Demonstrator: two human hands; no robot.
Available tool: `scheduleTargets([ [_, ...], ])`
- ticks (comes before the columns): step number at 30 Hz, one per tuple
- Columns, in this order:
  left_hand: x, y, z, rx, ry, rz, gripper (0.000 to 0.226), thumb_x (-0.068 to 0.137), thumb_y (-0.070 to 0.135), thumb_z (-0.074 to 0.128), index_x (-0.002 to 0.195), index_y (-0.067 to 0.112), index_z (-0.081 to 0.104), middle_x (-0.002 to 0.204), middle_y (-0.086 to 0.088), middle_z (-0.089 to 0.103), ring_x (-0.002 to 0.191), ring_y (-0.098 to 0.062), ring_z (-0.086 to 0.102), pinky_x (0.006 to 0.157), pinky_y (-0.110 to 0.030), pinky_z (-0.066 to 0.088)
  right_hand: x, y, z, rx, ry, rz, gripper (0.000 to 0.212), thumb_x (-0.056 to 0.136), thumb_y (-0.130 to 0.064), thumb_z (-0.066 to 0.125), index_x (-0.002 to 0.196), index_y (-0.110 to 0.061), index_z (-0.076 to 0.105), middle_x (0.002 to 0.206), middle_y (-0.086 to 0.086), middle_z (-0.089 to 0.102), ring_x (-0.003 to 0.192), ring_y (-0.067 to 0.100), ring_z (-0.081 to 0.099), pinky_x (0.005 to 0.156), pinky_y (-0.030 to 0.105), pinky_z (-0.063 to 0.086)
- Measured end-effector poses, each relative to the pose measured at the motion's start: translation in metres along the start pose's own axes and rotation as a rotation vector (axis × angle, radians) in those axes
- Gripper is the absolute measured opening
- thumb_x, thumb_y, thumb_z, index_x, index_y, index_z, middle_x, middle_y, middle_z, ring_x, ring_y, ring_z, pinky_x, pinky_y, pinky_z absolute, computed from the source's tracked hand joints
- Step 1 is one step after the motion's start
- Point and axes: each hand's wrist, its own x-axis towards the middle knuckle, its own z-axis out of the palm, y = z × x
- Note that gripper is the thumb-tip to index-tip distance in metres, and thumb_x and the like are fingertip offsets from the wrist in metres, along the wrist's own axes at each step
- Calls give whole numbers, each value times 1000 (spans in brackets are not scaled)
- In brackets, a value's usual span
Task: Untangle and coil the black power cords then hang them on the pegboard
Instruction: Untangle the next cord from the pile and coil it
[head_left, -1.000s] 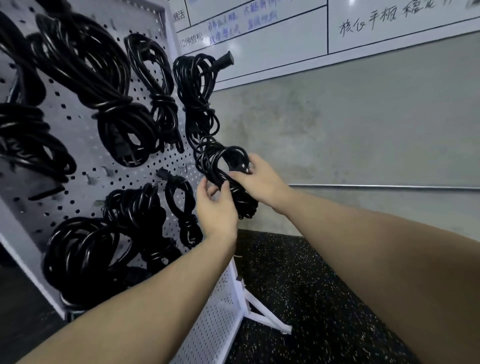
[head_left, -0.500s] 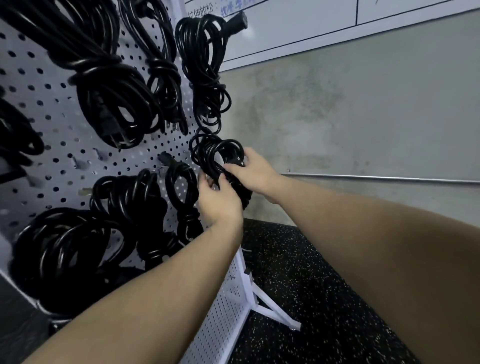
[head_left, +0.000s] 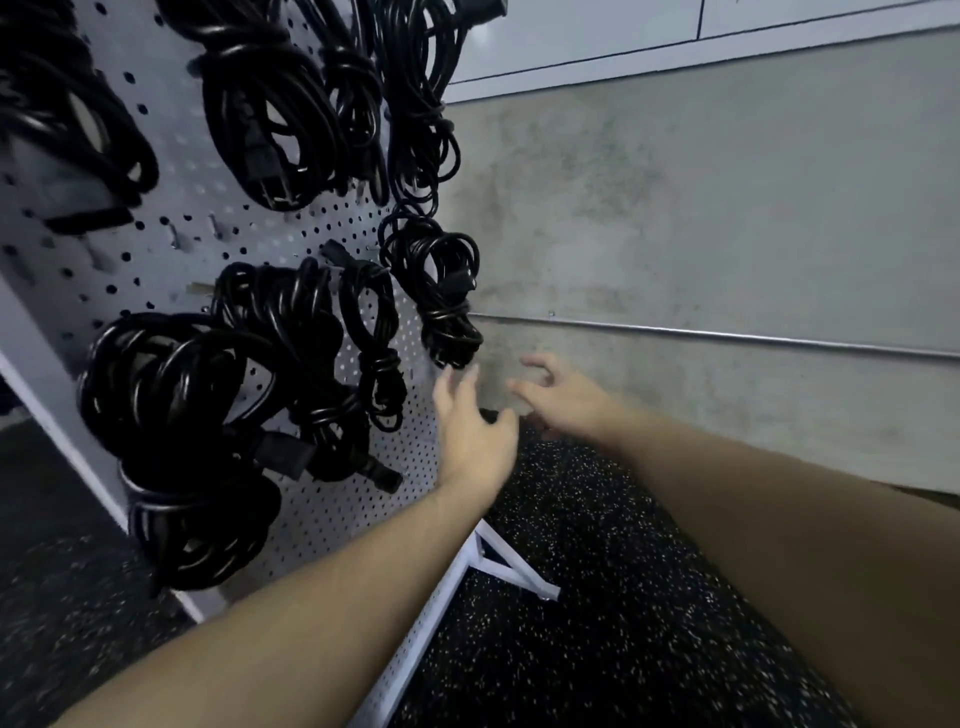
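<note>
The white pegboard (head_left: 332, 519) carries many black coiled power cords; the rightmost coil (head_left: 436, 291) hangs at its edge. Just below it, the left hand (head_left: 475, 436) and right hand (head_left: 558, 397) hover, fingers loosely spread, holding nothing.

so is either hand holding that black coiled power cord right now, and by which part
Nothing is held. The left hand and right hand are open just below the hanging black coiled power cord.

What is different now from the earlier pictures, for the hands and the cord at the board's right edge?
Both hands let go of the coiled cord and dropped below it: left hand and right hand are open and empty. The cord now hangs alone at the pegboard edge. Other coils are unchanged.
</note>
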Motion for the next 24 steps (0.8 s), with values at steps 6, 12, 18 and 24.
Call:
scheduleTargets([
  [6,-37,-60,21,47,-365,-142,42,97,18,61,138,20,54,144,-5,45,91,-15,60,81,-33,54,-50,67,5,-83,-24,167,51,103,-29,59,150,-16,41,95,8,61,68,15,53,52,23,43],
  [12,-69,-120,55,134,-689,-324,30,99,25,61,129,22,56,121,-4,59,99,-20,62,75,-34,55,-78,153,36,-129,-97,359,49,102,-32,59,147,-19,44,108,6,63,97,28,67,72,38,55],
  [18,-96,-190,105,297,-982,-460,37,97,27,65,132,21,55,117,-8,64,92,-17,63,74,-34,59,-95,244,66,-139,-176,570,48,102,-33,57,147,-21,43,115,3,60,100,24,66,80,42,61],
  [24,-117,-236,165,309,-1133,-532,38,98,24,64,133,19,53,104,-6,61,86,-18,59,74,-31,55,-110,334,70,-149,-220,759,50,101,-32,57,147,-20,44,124,3,60,103,19,61,84,30,53],
])
